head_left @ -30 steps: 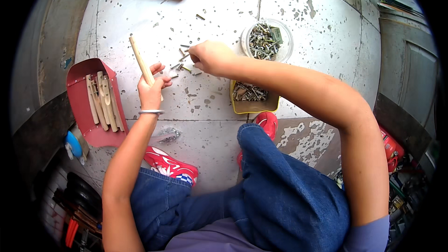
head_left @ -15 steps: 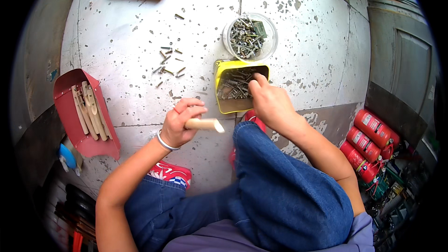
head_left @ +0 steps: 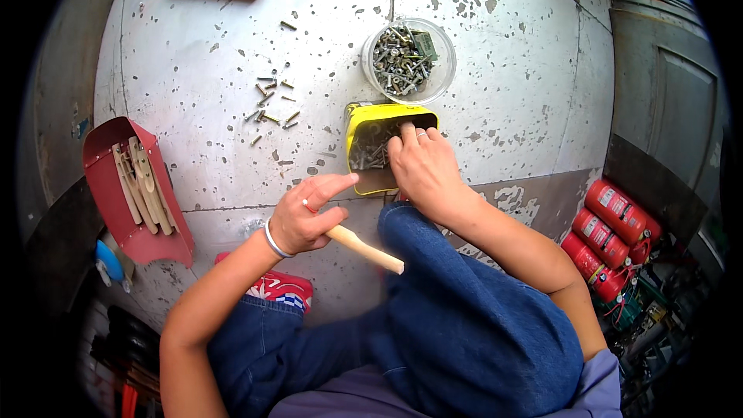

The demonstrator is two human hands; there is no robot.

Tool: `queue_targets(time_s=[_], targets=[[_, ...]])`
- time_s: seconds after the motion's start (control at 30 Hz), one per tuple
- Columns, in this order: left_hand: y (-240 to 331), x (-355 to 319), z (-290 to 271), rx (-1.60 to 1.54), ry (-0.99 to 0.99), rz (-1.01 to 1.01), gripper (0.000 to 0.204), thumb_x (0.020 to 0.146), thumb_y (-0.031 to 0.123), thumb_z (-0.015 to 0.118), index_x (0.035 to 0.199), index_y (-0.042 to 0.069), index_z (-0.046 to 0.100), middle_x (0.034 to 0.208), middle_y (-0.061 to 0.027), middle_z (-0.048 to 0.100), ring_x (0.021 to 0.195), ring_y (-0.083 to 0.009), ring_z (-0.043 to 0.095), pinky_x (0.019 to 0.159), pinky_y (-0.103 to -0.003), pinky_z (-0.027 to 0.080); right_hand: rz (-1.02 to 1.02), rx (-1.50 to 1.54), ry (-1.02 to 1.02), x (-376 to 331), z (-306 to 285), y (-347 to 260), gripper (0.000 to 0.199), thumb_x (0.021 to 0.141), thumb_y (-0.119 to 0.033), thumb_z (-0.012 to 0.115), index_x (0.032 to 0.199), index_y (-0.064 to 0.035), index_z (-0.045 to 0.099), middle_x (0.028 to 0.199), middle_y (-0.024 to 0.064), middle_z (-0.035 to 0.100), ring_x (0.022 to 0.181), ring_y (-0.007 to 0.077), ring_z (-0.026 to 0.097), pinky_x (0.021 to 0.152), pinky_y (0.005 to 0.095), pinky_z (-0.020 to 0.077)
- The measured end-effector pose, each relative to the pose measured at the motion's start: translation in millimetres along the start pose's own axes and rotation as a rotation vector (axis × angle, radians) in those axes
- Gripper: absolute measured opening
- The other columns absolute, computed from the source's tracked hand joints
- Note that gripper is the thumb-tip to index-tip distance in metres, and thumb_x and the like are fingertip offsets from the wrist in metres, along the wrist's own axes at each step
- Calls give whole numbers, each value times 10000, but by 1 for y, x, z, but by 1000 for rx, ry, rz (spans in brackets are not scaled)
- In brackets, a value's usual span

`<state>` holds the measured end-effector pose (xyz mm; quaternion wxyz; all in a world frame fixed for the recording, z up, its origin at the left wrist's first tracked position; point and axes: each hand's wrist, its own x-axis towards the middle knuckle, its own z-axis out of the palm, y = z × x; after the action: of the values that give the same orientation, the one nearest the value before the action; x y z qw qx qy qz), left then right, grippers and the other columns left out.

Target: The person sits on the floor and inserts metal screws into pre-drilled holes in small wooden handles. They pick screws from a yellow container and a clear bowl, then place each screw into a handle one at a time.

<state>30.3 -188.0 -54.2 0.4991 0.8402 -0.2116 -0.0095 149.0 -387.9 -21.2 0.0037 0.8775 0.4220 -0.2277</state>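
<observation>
left hand (head_left: 303,220): closed round a wooden stick (head_left: 364,248) above the knee | right hand (head_left: 422,166): fingers dipped among screws in the yellow tin (head_left: 364,120), grasp hidden | tin on the floor beside a clear tub (head_left: 445,70)

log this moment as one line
left hand: holds pale wooden stick | right hand: fingers in yellow metal tin of screws
</observation>
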Motion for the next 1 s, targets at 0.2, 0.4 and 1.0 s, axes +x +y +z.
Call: queue_targets(time_s=[0.2,0.4,1.0], targets=[[0,10,1,-9,-51,-46,218,540,0,642,724,37,532,1280,-169,527,986,-339,614,758,-373,546,-53,152,-85,-13,14,-14,74,761,-125,546,788,-58,529,780,135,570,704,274,582,668,359,429],[-3,9,0,-10,-58,-38,222,540,3,645,724,34,524,1271,-173,538,992,-335,617,774,-373,550,-10,225,14,-6,13,0,94,734,-80,565,803,-38,516,798,143,562,733,315,578,682,384,461],[-5,11,-3,6,-71,-9,196,576,32,636,710,38,493,1254,-171,555,981,-334,627,761,-371,552,-29,183,-24,-2,7,4,75,707,-66,588,773,-31,578,799,112,573,761,251,619,656,352,520]])
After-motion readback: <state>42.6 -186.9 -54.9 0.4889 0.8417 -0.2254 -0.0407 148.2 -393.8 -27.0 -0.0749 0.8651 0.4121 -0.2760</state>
